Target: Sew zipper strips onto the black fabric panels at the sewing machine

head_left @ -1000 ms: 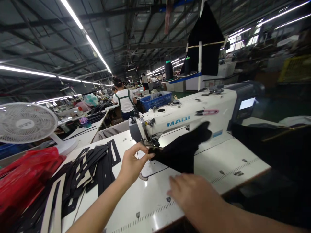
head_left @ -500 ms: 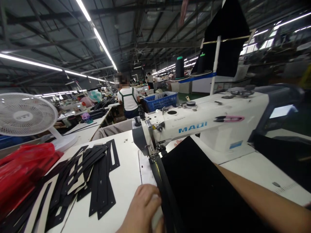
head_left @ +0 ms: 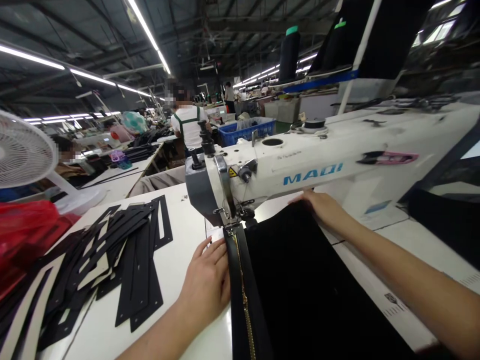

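Zip (head_left: 245,301) runs near-far; my left hand (head_left: 206,277) nearer, fingers slightly spread; right hand (head_left: 323,208) at far edge of cloth (head_left: 300,280), can't tell grip.

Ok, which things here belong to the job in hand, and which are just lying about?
In use: sewing machine, black fabric, gold zip, left hand, right hand.

Apparently lying about: pink snips, red plastic, fan, blue crate; loose black pieces unclear.

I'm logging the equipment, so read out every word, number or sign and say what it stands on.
"MAQI": in blue on the sewing machine.
Yellow warning triangle on its head: symbol too small.
Blue label below: too blurred.
Ruler markings on the table: too small.
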Demonstrator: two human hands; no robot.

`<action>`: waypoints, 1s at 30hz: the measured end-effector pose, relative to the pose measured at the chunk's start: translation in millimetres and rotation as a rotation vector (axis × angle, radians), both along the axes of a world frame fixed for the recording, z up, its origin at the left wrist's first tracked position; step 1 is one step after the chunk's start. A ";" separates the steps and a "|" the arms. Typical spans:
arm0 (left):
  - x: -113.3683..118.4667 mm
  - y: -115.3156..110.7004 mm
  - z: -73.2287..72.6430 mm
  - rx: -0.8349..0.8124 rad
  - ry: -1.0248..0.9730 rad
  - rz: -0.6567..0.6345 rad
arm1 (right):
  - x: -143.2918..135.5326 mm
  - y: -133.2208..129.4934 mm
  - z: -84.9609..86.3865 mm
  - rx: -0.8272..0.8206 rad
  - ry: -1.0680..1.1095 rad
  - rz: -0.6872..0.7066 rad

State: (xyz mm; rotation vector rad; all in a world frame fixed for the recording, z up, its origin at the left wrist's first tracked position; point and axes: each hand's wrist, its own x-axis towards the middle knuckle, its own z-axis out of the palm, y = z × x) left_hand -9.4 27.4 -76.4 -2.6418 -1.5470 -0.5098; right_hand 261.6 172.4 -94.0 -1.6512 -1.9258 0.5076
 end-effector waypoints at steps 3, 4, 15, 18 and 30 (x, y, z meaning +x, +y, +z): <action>0.3 0.6 -0.7 -0.009 0.040 0.013 | -6.7 -8.2 3.4 -0.075 -0.079 -0.037; 0.6 1.0 -1.2 -0.005 0.051 0.012 | -10.7 -13.2 3.5 -0.049 -0.177 -0.070; 14.8 -1.3 2.2 0.060 0.094 0.044 | -20.2 -12.5 -7.0 0.236 -0.663 0.062; 15.7 -6.8 0.5 0.085 0.015 0.078 | -30.5 -16.7 8.5 0.306 -0.686 0.097; 2.2 -3.5 -22.6 0.230 -0.094 -0.081 | -95.1 -98.3 -15.8 0.472 -0.184 0.703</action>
